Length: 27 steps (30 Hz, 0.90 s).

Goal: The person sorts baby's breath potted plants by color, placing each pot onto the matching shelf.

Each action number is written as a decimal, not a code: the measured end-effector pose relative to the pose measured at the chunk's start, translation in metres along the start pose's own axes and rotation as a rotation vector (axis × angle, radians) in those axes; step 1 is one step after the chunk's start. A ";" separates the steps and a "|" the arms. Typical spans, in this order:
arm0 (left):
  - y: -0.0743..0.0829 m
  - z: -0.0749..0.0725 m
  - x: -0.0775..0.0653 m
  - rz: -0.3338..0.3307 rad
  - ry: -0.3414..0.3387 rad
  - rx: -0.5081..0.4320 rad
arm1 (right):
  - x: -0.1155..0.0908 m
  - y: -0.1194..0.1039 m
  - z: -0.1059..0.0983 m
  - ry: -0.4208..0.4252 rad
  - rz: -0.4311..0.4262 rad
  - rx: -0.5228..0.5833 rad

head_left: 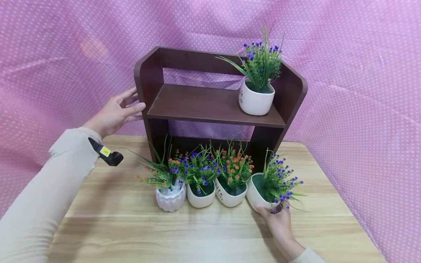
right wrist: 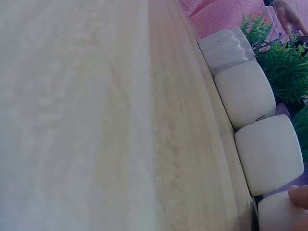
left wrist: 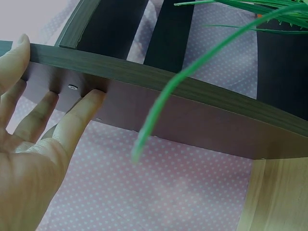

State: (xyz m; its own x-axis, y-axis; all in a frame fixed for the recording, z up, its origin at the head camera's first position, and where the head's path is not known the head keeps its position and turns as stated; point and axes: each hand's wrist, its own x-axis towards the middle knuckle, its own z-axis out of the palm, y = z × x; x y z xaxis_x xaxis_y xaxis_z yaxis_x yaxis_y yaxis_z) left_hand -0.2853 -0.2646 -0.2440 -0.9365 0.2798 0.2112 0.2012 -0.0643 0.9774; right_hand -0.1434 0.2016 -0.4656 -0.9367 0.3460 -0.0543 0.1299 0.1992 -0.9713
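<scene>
My left hand [head_left: 115, 113] is at the left side panel of a dark brown wooden shelf [head_left: 197, 103]. In the left wrist view its fairly straight fingers [left wrist: 79, 118] press the outer face of that panel, the thumb at the panel's edge. My right hand [head_left: 279, 224] holds the rightmost white pot of blue artificial flowers [head_left: 258, 191], which leans slightly on the table in front of the shelf. Only a fingertip on this pot shows in the right wrist view. Left of it stand a white pot with orange flowers [head_left: 231, 195] and a white pot with blue flowers [head_left: 201, 197].
A ribbed white pot [head_left: 171, 199] with orange flowers ends the row at left. Another white pot [head_left: 256, 100] with blue flowers stands at the right of the upper shelf. The wooden table [head_left: 197, 237] bears everything. A pink dotted cloth [head_left: 355, 91] hangs behind and at the sides.
</scene>
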 end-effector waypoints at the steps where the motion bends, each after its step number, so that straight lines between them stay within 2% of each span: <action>1: 0.000 0.000 0.000 0.000 -0.002 -0.001 | -0.001 0.000 -0.001 0.000 0.011 -0.006; 10: 0.000 0.002 -0.001 0.017 0.002 -0.001 | -0.004 -0.004 -0.011 0.008 0.039 0.059; 17: -0.002 0.001 0.001 0.030 -0.005 -0.006 | -0.001 -0.014 -0.025 0.007 0.046 -0.023; 23: -0.002 0.001 0.002 0.034 -0.011 -0.019 | 0.001 -0.033 -0.035 0.038 0.051 0.114; 27: -0.001 0.000 -0.001 0.028 -0.010 -0.031 | 0.002 -0.046 -0.038 0.057 0.022 0.178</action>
State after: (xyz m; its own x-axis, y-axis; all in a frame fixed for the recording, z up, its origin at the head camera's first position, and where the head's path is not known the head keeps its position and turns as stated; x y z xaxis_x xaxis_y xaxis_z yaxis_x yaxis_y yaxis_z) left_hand -0.2847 -0.2646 -0.2451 -0.9278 0.2870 0.2383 0.2178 -0.1019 0.9707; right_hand -0.1387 0.2276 -0.4127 -0.9137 0.4008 -0.0677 0.0858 0.0273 -0.9959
